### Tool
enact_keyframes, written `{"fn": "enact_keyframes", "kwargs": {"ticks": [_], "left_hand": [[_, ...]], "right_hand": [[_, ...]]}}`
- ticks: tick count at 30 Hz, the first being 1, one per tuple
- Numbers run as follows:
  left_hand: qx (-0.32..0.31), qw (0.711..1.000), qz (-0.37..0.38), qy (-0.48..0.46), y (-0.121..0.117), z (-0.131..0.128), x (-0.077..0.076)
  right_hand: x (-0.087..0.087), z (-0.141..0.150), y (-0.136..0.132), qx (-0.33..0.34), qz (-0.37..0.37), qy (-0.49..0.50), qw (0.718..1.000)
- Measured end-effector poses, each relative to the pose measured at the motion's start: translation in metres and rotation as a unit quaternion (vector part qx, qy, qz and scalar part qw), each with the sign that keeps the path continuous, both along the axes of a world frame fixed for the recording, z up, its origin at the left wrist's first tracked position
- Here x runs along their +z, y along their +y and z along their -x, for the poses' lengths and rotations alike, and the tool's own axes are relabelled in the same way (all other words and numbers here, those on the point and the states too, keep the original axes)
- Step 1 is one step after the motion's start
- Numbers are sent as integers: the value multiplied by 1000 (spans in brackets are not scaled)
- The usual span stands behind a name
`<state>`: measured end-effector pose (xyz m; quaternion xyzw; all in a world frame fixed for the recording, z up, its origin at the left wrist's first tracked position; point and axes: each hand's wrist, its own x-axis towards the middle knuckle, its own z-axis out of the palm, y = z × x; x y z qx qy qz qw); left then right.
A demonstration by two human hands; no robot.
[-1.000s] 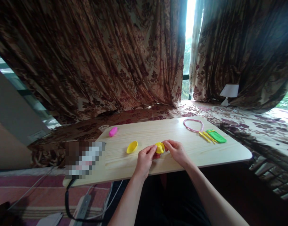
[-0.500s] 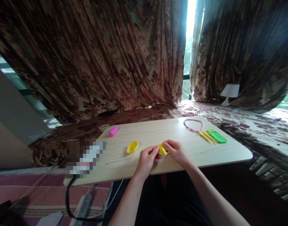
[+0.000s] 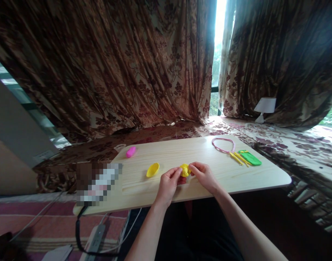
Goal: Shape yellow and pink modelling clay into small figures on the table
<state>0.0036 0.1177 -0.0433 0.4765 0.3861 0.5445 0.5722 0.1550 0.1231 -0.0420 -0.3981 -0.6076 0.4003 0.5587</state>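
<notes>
A lump of yellow modelling clay (image 3: 185, 170) is pinched between my two hands above the near side of the table. My left hand (image 3: 168, 184) grips its left side with thumb and fingers. On the other side, my right hand (image 3: 204, 176) has its fingertips closed on the clay. To the left lies a shallow, oval yellow clay piece (image 3: 153, 170). A pink clay block (image 3: 131, 152) rests farther back on the left. Toward the right are a flat green clay piece (image 3: 250, 158), thin yellow clay strips (image 3: 238, 158) and a pink twisted ring (image 3: 223, 145).
The pale wooden table (image 3: 179, 148) has rounded corners. A blurred-out item (image 3: 99, 183) with a black cord sits at its left end. Behind stand patterned curtains (image 3: 144, 65) and a small white lamp (image 3: 265, 105). A power strip (image 3: 94, 241) lies at the lower left.
The yellow clay between my fingers has been turned and worked into a rounder, lumpier shape. My hands stay in nearly the same place, and the other pieces have not moved.
</notes>
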Motion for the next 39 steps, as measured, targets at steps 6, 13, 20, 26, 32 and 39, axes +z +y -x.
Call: {"fn": "enact_keyframes", "kwargs": {"ticks": [6,13,20,26,32,39], "left_hand": [[-9,1000,10,8,1,2,0],[2,1000,8,15,5,1,-3],[-7,999,-12,41,3,1,-6],[-8,999,-18,43,3,0,-6],[-3,1000,-7,6,3,3,-4],[14,1000,-15,-4,3,1,-5]], "right_hand": [[-3,2,2,-3,-11,3,1000],[-2,0,3,-20,-16,1,1000],[-2,1,3,15,-2,-2,1000],[-3,-1,3,2,-5,0,1000],[-2,-1,4,1,-7,-6,1000],[-1,1,1,6,-6,-12,1000]]}}
